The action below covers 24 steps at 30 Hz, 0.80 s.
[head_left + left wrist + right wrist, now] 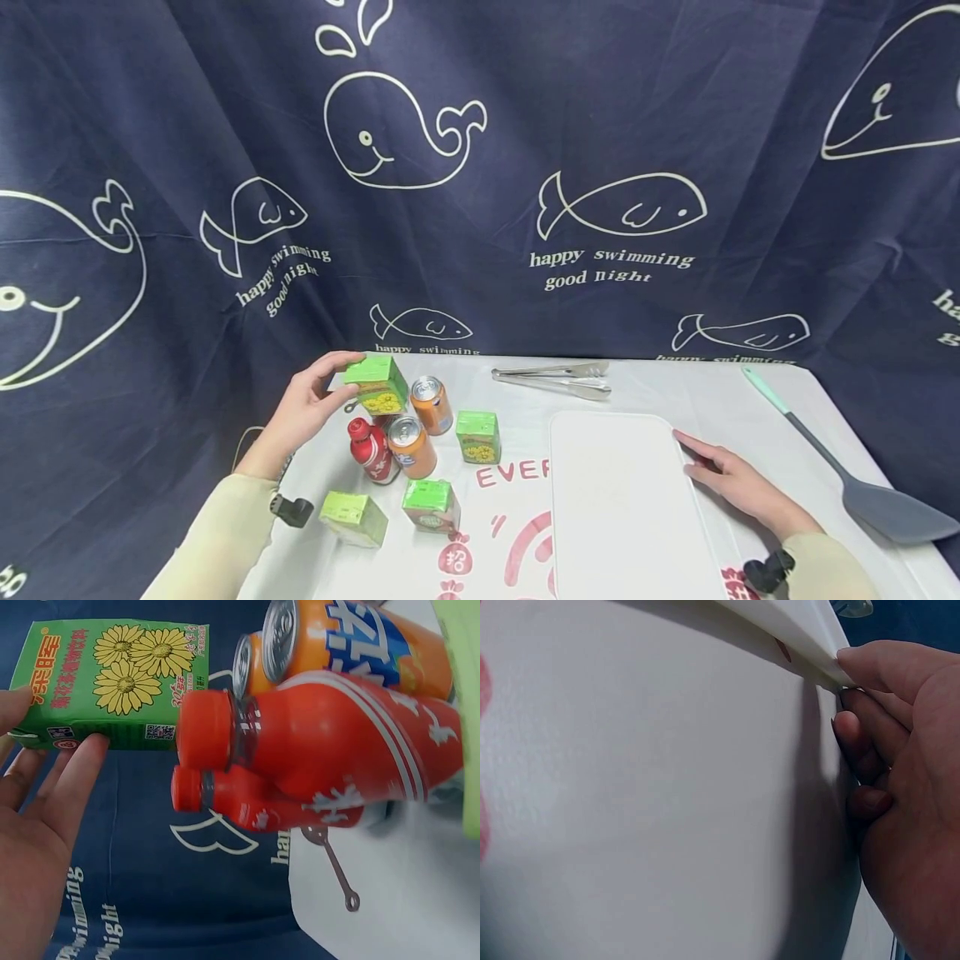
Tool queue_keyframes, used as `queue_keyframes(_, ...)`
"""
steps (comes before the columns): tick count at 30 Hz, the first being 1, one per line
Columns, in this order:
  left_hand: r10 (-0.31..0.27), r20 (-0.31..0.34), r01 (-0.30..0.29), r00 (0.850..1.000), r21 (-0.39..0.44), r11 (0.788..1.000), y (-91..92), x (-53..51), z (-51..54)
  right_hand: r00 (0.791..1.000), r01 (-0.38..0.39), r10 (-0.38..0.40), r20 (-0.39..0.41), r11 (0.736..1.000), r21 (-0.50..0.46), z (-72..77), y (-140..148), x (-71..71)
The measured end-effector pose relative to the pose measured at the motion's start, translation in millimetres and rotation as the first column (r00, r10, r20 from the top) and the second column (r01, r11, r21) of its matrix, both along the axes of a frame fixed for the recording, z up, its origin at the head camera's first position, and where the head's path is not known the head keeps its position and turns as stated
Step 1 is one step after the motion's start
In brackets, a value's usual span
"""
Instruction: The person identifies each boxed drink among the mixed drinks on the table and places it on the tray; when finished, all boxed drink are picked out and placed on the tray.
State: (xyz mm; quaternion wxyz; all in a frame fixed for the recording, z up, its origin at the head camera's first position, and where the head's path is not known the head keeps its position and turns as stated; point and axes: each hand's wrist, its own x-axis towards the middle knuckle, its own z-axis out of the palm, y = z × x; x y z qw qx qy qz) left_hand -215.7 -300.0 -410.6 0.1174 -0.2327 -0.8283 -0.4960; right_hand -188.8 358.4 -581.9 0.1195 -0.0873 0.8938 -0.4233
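Observation:
My left hand (303, 412) grips a green drink carton (381, 387) printed with yellow flowers, at the table's back left. In the left wrist view, the thumb and fingers hold one end of this carton (124, 682). Beside it are a red bottle (372, 450), a second red bottle (255, 802) partly hidden behind it, and two orange soda cans, the front can (412, 448) and the rear can (432, 406). My right hand (738, 483) pinches the right rim of a white tray (626, 500). Its thumb (877, 664) lies on the rim, with the other fingers curled below.
Three more cartons stand nearby: a flowered carton (478, 437), a green-topped carton (432, 506) and a pale green carton (354, 518). Metal tongs (555, 377) lie at the back. A grey spatula (896, 510) lies far right. A dark whale-print curtain (510, 150) hangs behind the table.

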Motion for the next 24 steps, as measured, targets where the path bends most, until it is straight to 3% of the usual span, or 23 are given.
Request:
queue_keyframes(16,-0.063,0.059,0.063,0.996,-0.009,0.998,36.6,-5.0,5.3,1.000,0.011,-0.011,0.009,1.000,-0.005,-2.0,-1,0.6)
queue_keyframes(21,-0.051,0.063,0.055,0.997,-0.058,0.997,48.4,-6.0,4.9,0.999,0.013,-0.012,0.029,1.000,-0.026,-2.4,0,0.2)
queue_keyframes(24,-0.070,0.107,0.075,0.992,-0.039,0.996,54.8,-7.2,3.7,1.000,0.013,-0.012,0.027,1.000,-0.026,-2.8,1,-0.5)
